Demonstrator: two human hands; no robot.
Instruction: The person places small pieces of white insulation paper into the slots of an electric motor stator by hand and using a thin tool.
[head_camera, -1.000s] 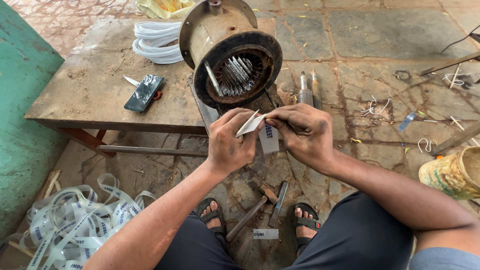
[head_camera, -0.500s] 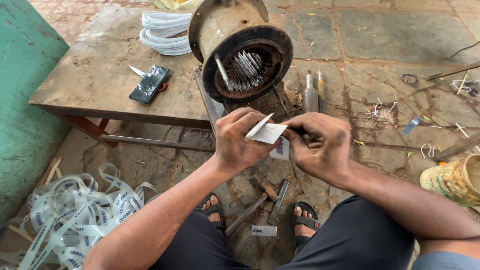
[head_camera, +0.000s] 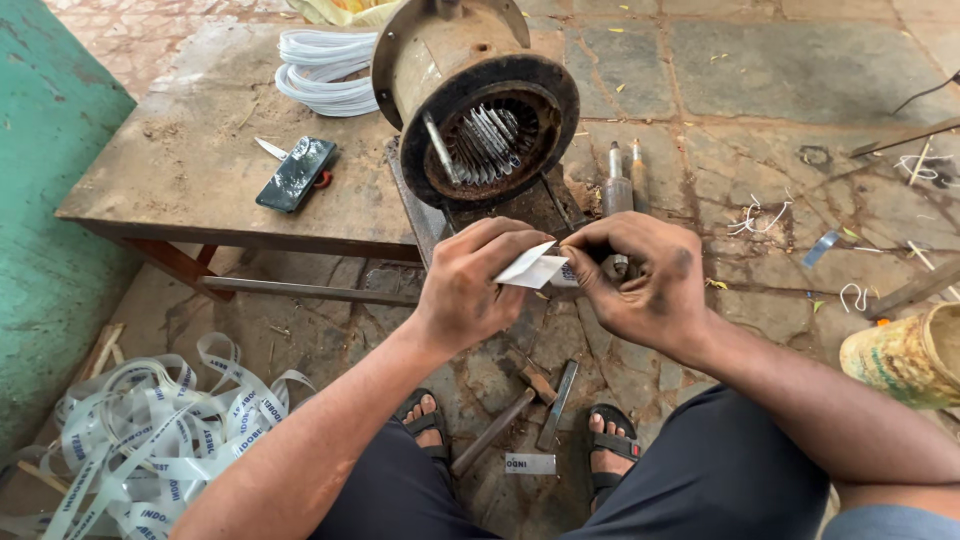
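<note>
Item one, a small white paper slip (head_camera: 532, 268), folded to a pointed wedge, sits pinched between both of my hands just below and in front of the motor stator. My left hand (head_camera: 472, 290) curls around it from the left, thumb and forefinger closed on the fold; my right hand (head_camera: 640, 278) meets it from the right, fingertips pressed on its other end, the skin smudged dark with grime. Both forearms reach forward from my lap, wrists bent inward so the knuckles nearly meet. Item two, the stator housing (head_camera: 480, 100): a rusty cylindrical iron shell lying on its side, open end toward me, pale slot liners standing inside its bore. It rests at the edge of a low desk (head_camera: 190, 170), a worn, dusty brown slab on a rust-red frame. On the desk: a dark phone (head_camera: 296, 173) and a stack of white band coils (head_camera: 325, 72). The floor (head_camera: 780, 70) is rough stone paving, littered with wire scraps. A hammer (head_camera: 505, 415) and a flat metal bar (head_camera: 556, 404) lie between my sandalled feet. A heap of printed white strapping (head_camera: 140, 440) lies lower left beside a green wall (head_camera: 45, 200).
</note>
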